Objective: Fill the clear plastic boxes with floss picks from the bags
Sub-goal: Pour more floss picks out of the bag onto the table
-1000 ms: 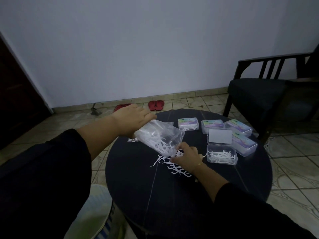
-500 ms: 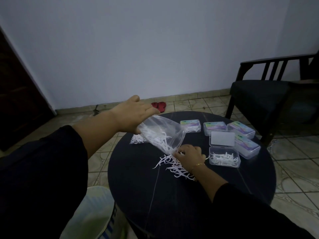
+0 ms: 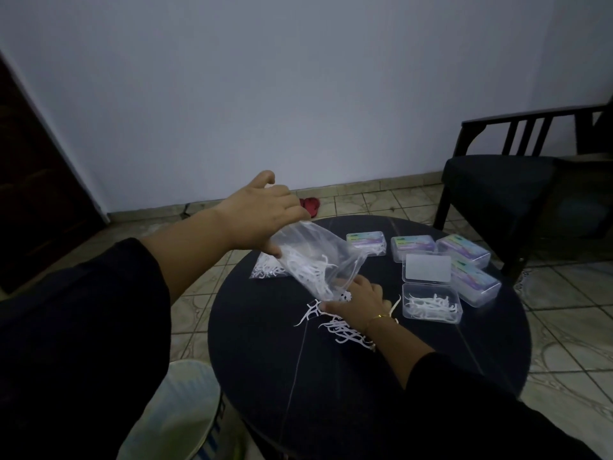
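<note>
- Now left hand [image 3: 262, 215] raised over the round black table [image 3: 414, 370], pinching the closed end of a clear bag [image 3: 318, 260], mouth tilted down.
- White floss picks [image 3: 308, 270] inside the bag, more in a loose pile [image 3: 338, 328] on the table.
- Right hand [image 3: 360, 302] low at the bag mouth, fingers bent over the pile; grip not possible to tell.
- Open clear box [image 3: 431, 303] just beside, right, partly filled, lid [image 3: 428, 267] standing behind.
- Four closed boxes [image 3: 413, 247] further back.
- Second bag [image 3: 267, 270] lying flat behind the held one.
</note>
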`<action>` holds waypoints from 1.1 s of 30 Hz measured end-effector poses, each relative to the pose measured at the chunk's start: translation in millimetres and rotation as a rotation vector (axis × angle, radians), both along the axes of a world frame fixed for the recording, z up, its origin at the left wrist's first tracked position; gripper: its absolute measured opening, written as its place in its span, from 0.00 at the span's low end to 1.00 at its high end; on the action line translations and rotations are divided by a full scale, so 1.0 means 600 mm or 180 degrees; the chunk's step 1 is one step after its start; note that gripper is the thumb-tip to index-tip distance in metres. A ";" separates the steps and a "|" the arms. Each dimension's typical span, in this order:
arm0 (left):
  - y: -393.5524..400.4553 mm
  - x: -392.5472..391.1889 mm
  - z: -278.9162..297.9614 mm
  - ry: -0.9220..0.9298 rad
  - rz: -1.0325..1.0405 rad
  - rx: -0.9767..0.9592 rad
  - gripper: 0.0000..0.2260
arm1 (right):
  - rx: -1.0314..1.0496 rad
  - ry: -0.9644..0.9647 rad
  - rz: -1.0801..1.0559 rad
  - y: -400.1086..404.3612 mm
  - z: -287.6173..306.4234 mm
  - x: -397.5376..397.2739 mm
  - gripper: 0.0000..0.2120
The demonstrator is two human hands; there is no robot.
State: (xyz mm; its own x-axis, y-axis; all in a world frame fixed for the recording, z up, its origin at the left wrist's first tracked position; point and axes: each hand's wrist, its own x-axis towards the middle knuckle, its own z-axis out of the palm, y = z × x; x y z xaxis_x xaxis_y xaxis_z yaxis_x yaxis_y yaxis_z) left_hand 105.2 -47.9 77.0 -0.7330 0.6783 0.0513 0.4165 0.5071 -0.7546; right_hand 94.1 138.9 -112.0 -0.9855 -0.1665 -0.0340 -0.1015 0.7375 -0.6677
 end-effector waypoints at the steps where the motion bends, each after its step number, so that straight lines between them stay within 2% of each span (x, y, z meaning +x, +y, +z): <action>1: 0.000 -0.001 0.000 -0.0006 0.0000 -0.0031 0.32 | -0.0067 -0.0048 -0.0030 -0.001 0.002 0.001 0.28; 5: 0.001 -0.001 0.001 0.0003 0.0049 -0.0047 0.32 | -0.0045 -0.0067 -0.0112 -0.002 0.000 -0.001 0.15; 7: 0.001 0.000 0.004 0.0009 0.0091 -0.0034 0.32 | -0.0083 -0.0100 -0.0217 0.002 0.001 0.000 0.13; 11: 0.002 -0.001 0.000 0.0032 0.0171 -0.0009 0.32 | 0.0071 -0.0181 -0.0117 0.010 0.013 0.007 0.20; 17: 0.009 -0.001 -0.001 0.0124 0.0316 0.0084 0.29 | -0.0707 -0.0376 -0.0002 0.009 0.033 0.026 0.35; 22: 0.013 0.000 0.006 0.0212 0.0365 0.0189 0.28 | -0.0233 -0.0301 0.0104 0.010 0.030 0.025 0.41; 27: 0.015 -0.002 0.005 0.0224 0.0426 0.0195 0.29 | 0.0077 0.0124 -0.0095 0.005 0.017 0.005 0.24; 30: 0.010 -0.002 0.006 0.0236 0.0475 0.0184 0.29 | 0.0145 0.0018 -0.0207 0.013 0.013 -0.001 0.17; 33: 0.002 -0.004 0.006 0.0270 0.0550 0.0192 0.29 | 0.0103 -0.0094 -0.0325 0.022 0.007 -0.004 0.16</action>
